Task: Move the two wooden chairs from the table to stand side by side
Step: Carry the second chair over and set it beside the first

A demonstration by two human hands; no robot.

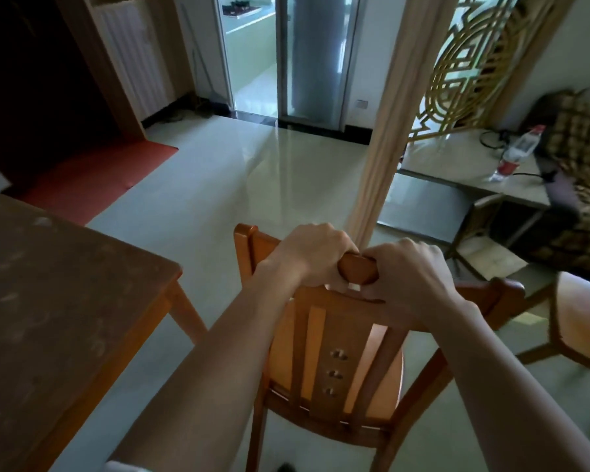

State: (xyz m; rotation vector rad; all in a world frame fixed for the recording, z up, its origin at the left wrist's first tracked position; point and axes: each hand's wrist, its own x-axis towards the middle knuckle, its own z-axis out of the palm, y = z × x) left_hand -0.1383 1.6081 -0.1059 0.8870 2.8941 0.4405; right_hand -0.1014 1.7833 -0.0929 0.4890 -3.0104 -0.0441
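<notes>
While both hands are clamped on the top rail of the wooden chair [324,362], I record the load as secured: left hand [312,255] and right hand [411,277] sit almost touching at the rail's centre, fingers wrapped over it. The chair stands clear of the counter [65,301], which lies to its left, with its seat facing away from me over the glossy tiled floor [239,172]. A second chair [579,321] shows only partly at the right edge, near the first.

Risks noted. The narrow central grip gives poor control of twist; I judge the chair could swing and strike the counter leg [184,315] or the second chair. The polished floor may let the legs skid if it is dragged. The wooden post [377,158] ahead limits forward travel.
</notes>
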